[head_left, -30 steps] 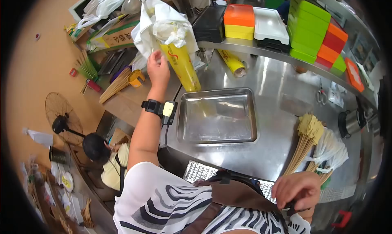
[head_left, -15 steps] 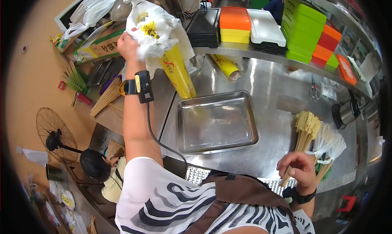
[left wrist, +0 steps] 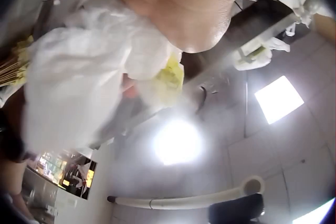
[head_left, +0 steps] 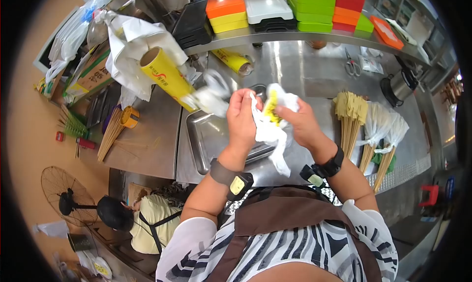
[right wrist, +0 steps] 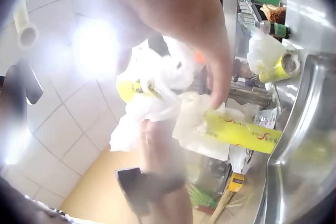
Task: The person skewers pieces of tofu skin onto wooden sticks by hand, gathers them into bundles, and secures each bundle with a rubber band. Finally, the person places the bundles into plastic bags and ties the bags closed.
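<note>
Plastic bag point(head_left: 272, 130) pinched between left hand point(head_left: 242, 116) and right hand point(head_left: 299, 120).

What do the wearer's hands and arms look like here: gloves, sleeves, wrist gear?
No gloves: left hand and right hand are bare. The left wrist carries a dark band with a yellow-faced module; the right wrist has a black band with a small black module. Short white sleeves with black zebra-like stripes.
</note>
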Tool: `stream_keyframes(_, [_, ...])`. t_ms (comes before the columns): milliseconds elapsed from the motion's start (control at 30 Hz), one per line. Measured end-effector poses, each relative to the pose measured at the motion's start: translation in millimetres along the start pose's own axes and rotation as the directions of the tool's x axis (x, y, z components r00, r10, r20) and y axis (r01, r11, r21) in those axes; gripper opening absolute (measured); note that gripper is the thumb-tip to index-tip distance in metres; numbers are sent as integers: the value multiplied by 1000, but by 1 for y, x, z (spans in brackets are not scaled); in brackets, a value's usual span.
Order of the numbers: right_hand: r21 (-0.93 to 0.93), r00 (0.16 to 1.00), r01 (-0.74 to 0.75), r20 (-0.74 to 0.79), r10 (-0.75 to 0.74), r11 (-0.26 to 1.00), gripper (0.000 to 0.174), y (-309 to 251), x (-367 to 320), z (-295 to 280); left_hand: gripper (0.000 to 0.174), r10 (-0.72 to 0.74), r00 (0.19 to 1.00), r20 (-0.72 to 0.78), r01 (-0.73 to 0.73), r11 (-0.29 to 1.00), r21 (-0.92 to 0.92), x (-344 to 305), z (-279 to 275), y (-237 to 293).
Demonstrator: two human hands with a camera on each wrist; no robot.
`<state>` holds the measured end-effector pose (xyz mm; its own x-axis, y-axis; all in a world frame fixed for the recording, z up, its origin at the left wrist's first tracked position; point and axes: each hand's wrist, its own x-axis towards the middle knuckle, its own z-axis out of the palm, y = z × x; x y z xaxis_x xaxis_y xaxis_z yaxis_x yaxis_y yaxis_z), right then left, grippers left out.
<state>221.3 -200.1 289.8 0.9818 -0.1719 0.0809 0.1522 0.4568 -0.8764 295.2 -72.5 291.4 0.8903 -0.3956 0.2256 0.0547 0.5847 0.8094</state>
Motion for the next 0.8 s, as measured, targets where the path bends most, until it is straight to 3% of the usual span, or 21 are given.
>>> stream_keyframes(33, [-31,995,-8,-100,4,999,39,3,-4,-11,12,7,1000,-13,-7,1000,2,-1,-10,-3])
stream_keyframes(67, [-61,979,-21,-205,8,998,29,3,-11,-24,12,96,994,-46,-88,983,160,-3,-19,-4])
stream_keyframes(133, [-53,969,-35,-248,21,998,27,1,-25,-50,9,277,960,-49,-226,863,453,-5,-54,-8])
stream_keyframes(167, [-48,956,-40,-293,24,998,24,0,-34,-64,9,264,962,-63,-209,867,453,-3,-77,-10])
stream_keyframes(233, [-71,937,-69,-346,40,995,24,-1,-53,-87,16,229,964,-133,-34,603,797,-5,-120,-12])
stream_keyframes(267, [-99,926,-101,-374,57,990,24,-1,-62,-97,16,216,967,-137,-20,599,801,-8,-137,-14])
stream_keyframes(333, [-37,905,-151,-407,123,988,24,6,-76,-114,45,16,999,-45,43,119,992,-12,-159,-20])
stream_keyframes(367, [-11,899,-172,-409,153,985,24,7,-82,-117,45,5,999,-46,45,119,992,-16,-164,-29])
stream_keyframes(433, [25,888,-170,-430,164,985,25,9,-87,-118,71,-239,960,-143,32,-413,910,-22,-148,-44])
stream_keyframes(467, [54,881,-151,-445,159,987,26,7,-87,-119,83,-322,933,-158,46,-331,943,-18,-139,-51])
stream_keyframes(500, [44,884,-126,-449,132,991,29,6,-87,-117,83,-350,929,-119,5,-310,951,-12,-116,-52])
stream_keyframes(533, [56,891,-114,-436,127,992,30,6,-86,-117,85,-353,926,134,-113,77,991,-11,-92,-53])
stream_keyframes(567, [73,899,-109,-419,130,991,31,7,-86,-117,88,-273,897,347,-199,451,870,-15,-68,-53])
stream_keyframes(600, [59,891,-93,-441,109,994,31,9,-84,-111,91,-415,827,379,63,738,672,-22,-39,-55])
stream_keyframes(633, [42,886,-76,-456,87,996,31,9,-79,-105,94,-517,728,451,365,848,383,-26,-8,-53])
stream_keyframes(667, [-21,877,-119,-472,95,993,29,14,-77,-107,98,-614,630,475,418,784,459,-30,21,-42])
stream_keyframes(700, [-82,869,-162,-484,103,983,29,20,-76,-109,83,-424,737,527,196,880,434,-38,28,-61])
stream_keyframes(767, [-106,846,-146,-529,68,984,28,2,-77,-92,53,-514,806,294,344,811,474,-36,27,-79])
stream_keyframes(800, [-104,840,-140,-539,63,985,28,-5,-80,-95,53,-519,799,303,344,809,477,-33,17,-85])
